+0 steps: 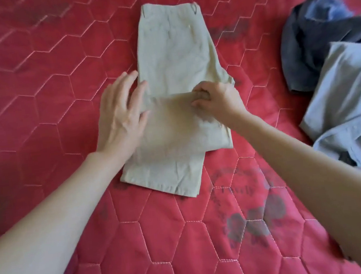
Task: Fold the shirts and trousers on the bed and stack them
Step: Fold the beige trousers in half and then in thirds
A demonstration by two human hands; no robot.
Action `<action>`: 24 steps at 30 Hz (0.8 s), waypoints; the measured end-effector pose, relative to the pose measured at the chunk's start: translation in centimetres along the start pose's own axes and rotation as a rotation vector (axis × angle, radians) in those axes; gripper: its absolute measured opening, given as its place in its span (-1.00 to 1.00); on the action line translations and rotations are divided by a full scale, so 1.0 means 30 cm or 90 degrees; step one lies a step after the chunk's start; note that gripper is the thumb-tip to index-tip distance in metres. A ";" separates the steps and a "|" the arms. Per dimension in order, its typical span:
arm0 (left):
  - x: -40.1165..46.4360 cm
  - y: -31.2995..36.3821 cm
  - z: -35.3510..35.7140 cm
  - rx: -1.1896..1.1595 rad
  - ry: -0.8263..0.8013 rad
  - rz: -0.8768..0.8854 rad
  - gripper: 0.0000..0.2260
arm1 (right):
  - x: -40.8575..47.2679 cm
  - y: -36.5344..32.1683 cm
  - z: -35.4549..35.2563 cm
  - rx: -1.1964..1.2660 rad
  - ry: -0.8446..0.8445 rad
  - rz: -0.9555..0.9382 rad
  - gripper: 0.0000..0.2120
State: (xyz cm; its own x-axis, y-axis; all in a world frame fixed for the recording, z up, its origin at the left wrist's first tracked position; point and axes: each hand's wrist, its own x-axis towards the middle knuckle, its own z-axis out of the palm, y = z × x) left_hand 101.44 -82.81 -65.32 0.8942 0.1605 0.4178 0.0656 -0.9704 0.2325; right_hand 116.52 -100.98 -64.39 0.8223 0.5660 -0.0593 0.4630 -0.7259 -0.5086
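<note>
Beige trousers (174, 54) lie lengthwise in the middle of the red quilted bed (36, 108), waistband at the far end, legs doubled back over the lower part. My left hand (120, 114) lies flat with straight fingers on the left edge of the fold. My right hand (218, 98) has its fingers curled into the folded edge of the trousers and grips the cloth there. A light blue shirt (348, 99) lies crumpled at the right, partly over a dark blue garment (305, 39).
The quilt has a stitched honeycomb pattern and a dark printed motif (251, 210) near me. The unfolded clothes pile fills the right edge. Bare quilt stretches to the left of the trousers and in front of them.
</note>
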 end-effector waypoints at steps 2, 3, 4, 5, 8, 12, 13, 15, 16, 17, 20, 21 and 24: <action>-0.001 -0.025 0.032 0.036 0.027 0.090 -0.64 | 0.107 0.019 0.041 -0.025 -0.005 0.021 -0.75; -0.026 -0.027 0.054 0.034 0.015 0.153 -0.64 | 0.143 0.032 0.059 -0.053 0.006 0.028 -0.75; -0.065 -0.020 0.076 0.018 -0.017 0.218 -0.61 | 0.169 0.045 0.076 -0.094 0.017 0.029 -0.73; -0.117 -0.010 0.098 0.000 -0.064 0.276 -0.58 | 0.185 0.057 0.091 -0.140 0.028 0.025 -0.69; -0.292 -0.002 0.153 -0.008 -0.230 0.338 -0.46 | 0.149 0.061 0.133 -0.217 0.109 -0.007 -0.62; -0.419 -0.044 0.170 0.017 -0.331 0.187 -0.38 | -0.120 0.023 0.230 -0.119 0.243 -0.205 -0.65; -0.430 -0.051 0.164 0.018 -0.339 0.161 -0.38 | -0.209 0.029 0.266 -0.110 0.223 -0.248 -0.64; -0.444 -0.067 0.154 0.001 -0.347 0.130 -0.40 | -0.379 0.057 0.334 -0.124 0.138 -0.295 -0.56; -0.448 -0.074 0.148 -0.009 -0.345 0.126 -0.42 | -0.451 0.075 0.365 -0.132 0.083 -0.293 -0.51; -0.452 -0.082 0.143 -0.016 -0.341 0.134 -0.45 | -0.508 0.091 0.390 -0.138 0.034 -0.275 -0.46; -0.460 -0.102 0.136 -0.014 -0.325 0.195 -0.56 | -0.596 0.118 0.427 -0.140 -0.019 -0.210 -0.40; -0.461 -0.104 0.133 -0.016 -0.313 0.206 -0.59 | -0.599 0.120 0.429 -0.132 -0.009 -0.216 -0.42; -0.463 -0.099 0.130 -0.026 -0.270 0.239 -0.69 | -0.577 0.108 0.430 -0.132 0.033 -0.311 -0.59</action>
State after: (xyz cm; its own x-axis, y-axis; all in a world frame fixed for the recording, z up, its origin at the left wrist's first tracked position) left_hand 90.55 -82.87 -75.23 0.9532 -0.2884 0.0906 -0.3003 -0.9379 0.1738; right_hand 99.53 -108.08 -76.10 0.5070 0.8415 0.1867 0.8477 -0.4474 -0.2851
